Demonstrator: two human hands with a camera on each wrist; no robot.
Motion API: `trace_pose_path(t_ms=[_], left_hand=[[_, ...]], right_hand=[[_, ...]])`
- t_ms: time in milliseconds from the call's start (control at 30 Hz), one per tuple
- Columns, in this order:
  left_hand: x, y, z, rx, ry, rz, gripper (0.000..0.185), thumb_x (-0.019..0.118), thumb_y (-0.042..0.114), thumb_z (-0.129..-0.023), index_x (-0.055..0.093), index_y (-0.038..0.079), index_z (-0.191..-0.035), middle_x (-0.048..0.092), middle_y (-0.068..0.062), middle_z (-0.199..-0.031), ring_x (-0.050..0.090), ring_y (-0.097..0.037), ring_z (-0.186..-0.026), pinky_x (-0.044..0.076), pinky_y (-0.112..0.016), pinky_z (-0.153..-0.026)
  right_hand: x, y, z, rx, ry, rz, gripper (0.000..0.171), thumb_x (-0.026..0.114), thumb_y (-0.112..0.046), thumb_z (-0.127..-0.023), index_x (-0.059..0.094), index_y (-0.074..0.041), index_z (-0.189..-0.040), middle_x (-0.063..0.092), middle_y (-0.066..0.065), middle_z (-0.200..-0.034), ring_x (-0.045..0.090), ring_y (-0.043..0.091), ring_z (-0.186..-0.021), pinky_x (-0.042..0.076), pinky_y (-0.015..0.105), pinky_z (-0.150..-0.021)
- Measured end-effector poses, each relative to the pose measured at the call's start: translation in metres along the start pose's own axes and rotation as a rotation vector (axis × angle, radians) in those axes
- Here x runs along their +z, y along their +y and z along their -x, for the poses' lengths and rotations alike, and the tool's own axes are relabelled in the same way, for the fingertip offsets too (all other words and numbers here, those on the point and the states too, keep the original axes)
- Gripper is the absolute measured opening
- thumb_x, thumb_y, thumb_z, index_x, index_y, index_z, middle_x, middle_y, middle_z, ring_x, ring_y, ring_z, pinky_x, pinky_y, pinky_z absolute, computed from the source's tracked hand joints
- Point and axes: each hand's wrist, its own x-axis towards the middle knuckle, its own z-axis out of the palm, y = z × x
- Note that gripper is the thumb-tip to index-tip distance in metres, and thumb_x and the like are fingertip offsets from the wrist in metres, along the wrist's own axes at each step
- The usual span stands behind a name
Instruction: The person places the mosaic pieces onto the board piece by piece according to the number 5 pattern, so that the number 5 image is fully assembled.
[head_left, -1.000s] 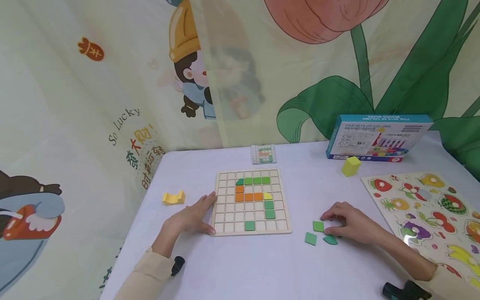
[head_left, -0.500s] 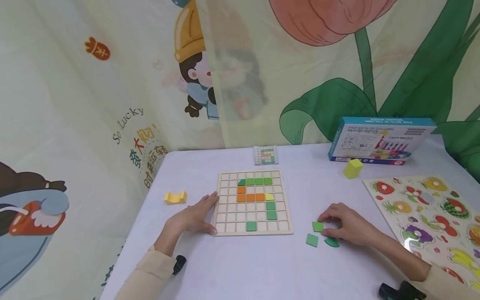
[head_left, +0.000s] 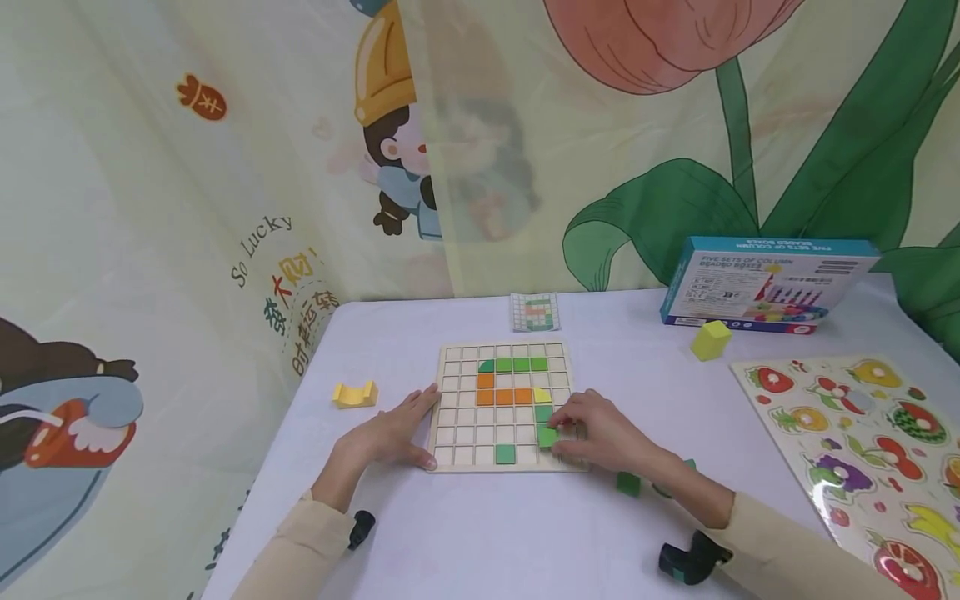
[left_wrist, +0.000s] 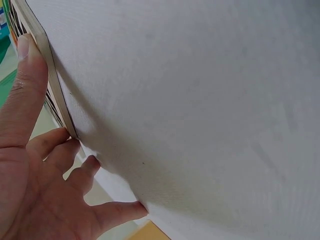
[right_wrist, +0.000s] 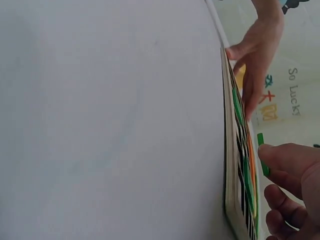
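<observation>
One green tile (head_left: 547, 437) being pinched in right hand (head_left: 600, 433) fingertips over grid board (head_left: 450, 392) at lower centre of frame, left hand (head_left: 390, 433) lying flat-fingered, bracing board's edge; probably needing lowering squarely into an empty cell.

white table (head_left: 480, 533) — grid board (head_left: 456, 433), blue box (head_left: 765, 283)
</observation>
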Motion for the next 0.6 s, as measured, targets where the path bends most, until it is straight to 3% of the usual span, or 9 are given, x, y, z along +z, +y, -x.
trace_pose_path(t_ms=[233, 600], left_hand=[[0.0, 0.003, 0.0, 0.004, 0.001, 0.005, 0.104, 0.083, 0.03, -0.073, 0.022, 0.012, -0.155, 0.013, -0.003, -0.164, 0.012, -0.03, -0.151, 0.023, -0.069, -0.111], [-0.003, 0.003, 0.002, 0.002, 0.001, -0.005, 0.103, 0.082, 0.03, -0.073, 0.021, 0.012, -0.155, 0.013, -0.002, -0.164, 0.014, -0.029, -0.151, 0.028, -0.062, -0.113]], right_hand=[[0.036, -0.039, -0.033, -0.076, 0.034, -0.01, 0.018, 0.079, -0.024, -0.076, 0.074, -0.02, -0.093, 0.055, -0.01, -0.079, 0.042, 0.011, -0.084, 0.034, 0.027, -0.074], [0.054, -0.054, -0.049, -0.08, 0.083, 0.035, 0.018, 0.08, -0.024, -0.075, 0.073, -0.016, -0.09, 0.054, -0.006, -0.075, 0.039, 0.011, -0.076, 0.031, 0.026, -0.068]])
